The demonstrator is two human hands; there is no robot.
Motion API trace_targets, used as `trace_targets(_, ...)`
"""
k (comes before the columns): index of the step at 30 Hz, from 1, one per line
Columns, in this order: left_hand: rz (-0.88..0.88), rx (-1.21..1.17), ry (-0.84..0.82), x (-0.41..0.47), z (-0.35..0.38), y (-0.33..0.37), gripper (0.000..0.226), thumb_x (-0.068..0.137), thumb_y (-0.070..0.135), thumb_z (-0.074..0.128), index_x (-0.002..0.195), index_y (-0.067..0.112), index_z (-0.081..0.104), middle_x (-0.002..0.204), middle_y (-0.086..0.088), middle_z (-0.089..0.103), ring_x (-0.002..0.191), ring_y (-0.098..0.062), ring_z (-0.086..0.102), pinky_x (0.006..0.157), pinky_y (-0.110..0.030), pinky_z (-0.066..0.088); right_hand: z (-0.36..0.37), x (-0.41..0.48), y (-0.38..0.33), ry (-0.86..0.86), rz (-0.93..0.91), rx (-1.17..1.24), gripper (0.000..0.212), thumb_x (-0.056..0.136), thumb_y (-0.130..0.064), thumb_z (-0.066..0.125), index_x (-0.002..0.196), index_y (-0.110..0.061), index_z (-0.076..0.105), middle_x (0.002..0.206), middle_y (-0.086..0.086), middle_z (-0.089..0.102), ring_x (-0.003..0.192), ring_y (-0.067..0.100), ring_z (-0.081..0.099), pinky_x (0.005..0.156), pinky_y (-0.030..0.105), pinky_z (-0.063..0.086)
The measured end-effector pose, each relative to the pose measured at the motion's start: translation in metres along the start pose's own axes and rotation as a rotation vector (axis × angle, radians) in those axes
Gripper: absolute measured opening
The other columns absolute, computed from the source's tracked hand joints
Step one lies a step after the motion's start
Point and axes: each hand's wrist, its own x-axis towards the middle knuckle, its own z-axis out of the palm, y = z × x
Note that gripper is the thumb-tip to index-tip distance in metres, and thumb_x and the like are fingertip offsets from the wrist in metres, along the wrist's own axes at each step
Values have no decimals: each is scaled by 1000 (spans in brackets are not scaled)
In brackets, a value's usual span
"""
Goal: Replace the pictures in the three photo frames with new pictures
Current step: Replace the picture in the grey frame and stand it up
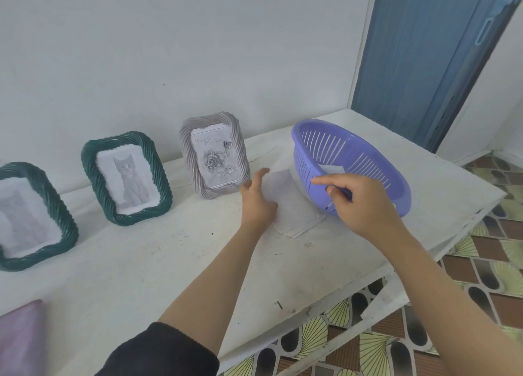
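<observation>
Three photo frames stand along the wall on the white table (141,262): a green one (25,214) at far left with a faint picture, a green one (126,177) with a cat picture, and a grey one (213,153) with a rose picture. A stack of white papers (294,205) lies flat right of the grey frame. My left hand (257,203) rests on the stack's left edge, fingers spread. My right hand (356,203) grips the near rim of a purple slotted basket (351,160), which is tipped up on the table; a white sheet shows inside it.
A pink-purple object (21,339) sits at the table's near left corner. The table's right edge drops to a patterned tile floor (481,276). A blue door (424,58) stands behind the far right corner.
</observation>
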Motion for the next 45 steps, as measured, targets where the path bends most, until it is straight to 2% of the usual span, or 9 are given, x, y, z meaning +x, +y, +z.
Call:
trace_targets(4,-32,54,-26,2,1,-2,51,69,-13,44,103,19,65,114,-5,58,89,-26,57,64,-13,39,-1,0,0,-4,-6,-5,29,89,-1,52,107,-16,70,97,-4,72,84,11,64,72,15,48)
trace_targets(12,-30,29,-104,3,-9,11,47,67,-14,38,83,22,63,91,0,58,61,-11,46,40,-9,32,0,-1,0,-9,-8,17,30,88,1,52,105,-16,71,99,-4,72,93,15,66,83,31,54)
trace_targets(21,-68,-297,-30,0,-65,32,47,72,-19,42,74,24,63,81,-2,57,68,-16,50,59,-25,41,5,-8,-3,-207,47,-59,29,89,-8,54,103,-26,71,99,-8,72,77,10,66,72,25,55)
trace_targets(25,3,-390,-18,-4,-96,53,41,70,-13,51,78,24,64,77,0,59,65,-13,53,51,-17,43,9,-14,-3,-299,89,-72,26,88,-10,56,97,-27,73,99,-11,71,82,9,66,78,26,54)
trace_targets(29,65,-420,-144,-8,-106,70,38,61,-3,55,76,29,69,84,0,61,78,-18,55,64,-25,44,8,-11,-14,-159,130,131,22,86,-11,60,94,-28,70,96,-16,65,96,3,60,82,10,46)
trace_targets(33,144,-365,-292,-19,-102,85,40,59,-2,53,76,30,69,82,3,59,73,-15,51,57,-22,39,7,1,-27,-37,164,399,44,84,-21,65,123,-33,48,117,-7,61,105,9,60,90,22,47)
trace_targets(37,246,-339,-367,-34,-100,86,42,61,-6,52,76,30,68,82,13,62,74,-9,53,57,-19,40,22,6,-35,-30,121,593,65,84,-13,65,131,-44,31,101,-3,69,91,14,65,86,26,49)
trace_targets(40,288,-373,-326,-44,-104,77,43,63,-7,52,74,31,69,83,16,63,80,-5,54,65,-18,41,36,5,-39,38,72,569,70,88,-3,56,137,-42,26,58,7,52,57,25,47,64,25,42)
trace_targets(45,193,-517,-160,-62,-101,49,26,75,10,61,86,31,70,109,11,66,94,-6,57,80,-25,41,54,-5,-51,139,0,620,73,86,-4,51,127,-58,25,67,37,51,59,43,45,62,37,42)
